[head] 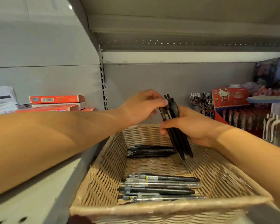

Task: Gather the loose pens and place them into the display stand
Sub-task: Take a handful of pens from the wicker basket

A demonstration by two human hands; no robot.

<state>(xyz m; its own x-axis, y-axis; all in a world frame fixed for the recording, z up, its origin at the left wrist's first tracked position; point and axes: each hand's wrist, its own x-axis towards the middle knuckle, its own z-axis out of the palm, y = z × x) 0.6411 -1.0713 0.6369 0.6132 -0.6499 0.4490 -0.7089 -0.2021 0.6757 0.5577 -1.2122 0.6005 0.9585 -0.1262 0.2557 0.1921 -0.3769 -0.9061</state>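
Black pens (176, 126) gripped by right hand (192, 126), pinched by left hand (142, 105) — middles hidden.

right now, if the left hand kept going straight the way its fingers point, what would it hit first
The left hand points right, and its fingertips already touch the bundle of black pens gripped by the right hand. That bundle comes first; depth past it is unclear.

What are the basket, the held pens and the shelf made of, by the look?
Basket: woven wicker or rattan-like strips, pale tan and matte; the weave shows on the walls and floor. It could be synthetic.
Held pens: probably plastic, matte black barrels with a dull sheen.
Shelf: looks like painted metal, smooth grey-white, with punched holes near its edge.
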